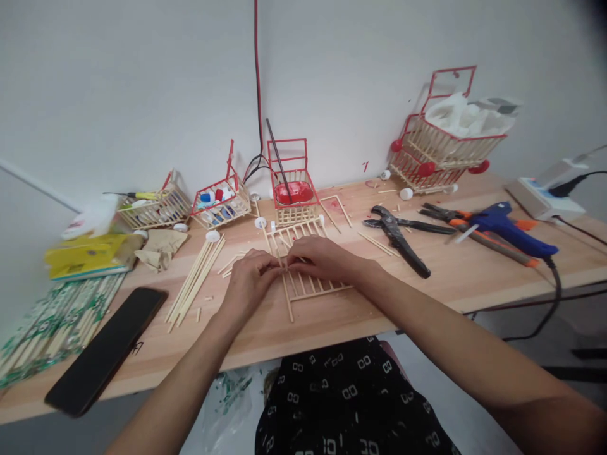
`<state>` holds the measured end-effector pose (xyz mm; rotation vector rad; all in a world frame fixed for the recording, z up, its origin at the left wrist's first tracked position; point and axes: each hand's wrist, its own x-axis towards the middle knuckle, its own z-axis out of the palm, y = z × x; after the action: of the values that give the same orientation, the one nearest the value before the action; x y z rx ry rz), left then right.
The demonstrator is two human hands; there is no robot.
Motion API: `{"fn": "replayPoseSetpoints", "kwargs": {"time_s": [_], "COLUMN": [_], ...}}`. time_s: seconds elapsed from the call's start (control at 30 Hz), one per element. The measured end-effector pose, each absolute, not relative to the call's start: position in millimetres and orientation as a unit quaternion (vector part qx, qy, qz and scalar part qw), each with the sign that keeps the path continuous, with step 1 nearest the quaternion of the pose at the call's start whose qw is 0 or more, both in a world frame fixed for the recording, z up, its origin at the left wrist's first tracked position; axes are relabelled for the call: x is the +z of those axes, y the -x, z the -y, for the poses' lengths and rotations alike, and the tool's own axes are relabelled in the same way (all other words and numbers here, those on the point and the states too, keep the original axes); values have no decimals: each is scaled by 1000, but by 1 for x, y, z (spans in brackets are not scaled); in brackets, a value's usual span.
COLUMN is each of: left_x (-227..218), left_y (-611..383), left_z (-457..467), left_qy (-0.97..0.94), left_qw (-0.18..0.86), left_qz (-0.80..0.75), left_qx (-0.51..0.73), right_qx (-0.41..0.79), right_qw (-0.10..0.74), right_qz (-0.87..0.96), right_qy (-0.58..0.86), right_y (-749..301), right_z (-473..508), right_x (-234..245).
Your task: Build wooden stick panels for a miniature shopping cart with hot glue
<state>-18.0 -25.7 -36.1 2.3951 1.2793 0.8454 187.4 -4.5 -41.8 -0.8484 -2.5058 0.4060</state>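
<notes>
Stick frame [317, 294] lies flat on the tabletop [455, 272], straight in front of the person, with both hands at its left long stick. The left hand [251, 278] has thumb and fingertips drawn narrow against that stick; the right hand [327, 258], reaching over the rungs, has its fingers pinched close at the same spot, though I cannot tell whether a small piece sits between them. A light pinch from both sides, pressing down rather than sideways, should best spare the thin rungs from skewing. A small cart [294, 215] stands just behind the frame, so room that way looks tight. Loose sticks [196, 281] and a phone [107, 351] lie to the left, black cutters [398, 237] to the right, a glue gun [502, 224] farther off. Toward the front edge, a narrow strip of wood gives some turning room
</notes>
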Motion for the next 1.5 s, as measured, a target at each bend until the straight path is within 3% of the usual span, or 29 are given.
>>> {"fn": "replayPoseSetpoints", "kwargs": {"time_s": [0.3,0.53,0.93,1.5], "left_x": [-31,-31,-45,-48], "left_y": [28,30,24,23], "left_z": [41,51,69,68], "left_qy": [-786,-847,-870,-879], "left_qw": [176,157,71,51], "left_qz": [-501,-411,-401,-387], "left_qx": [316,297,277,274], "right_qx": [142,149,146,149], "right_qw": [290,288,272,263], "right_qz": [898,898,906,909], "right_qy": [298,297,291,288], "right_y": [-179,-174,-172,-170], "right_z": [9,7,4,2], "right_x": [-39,-43,-49,-50]}}
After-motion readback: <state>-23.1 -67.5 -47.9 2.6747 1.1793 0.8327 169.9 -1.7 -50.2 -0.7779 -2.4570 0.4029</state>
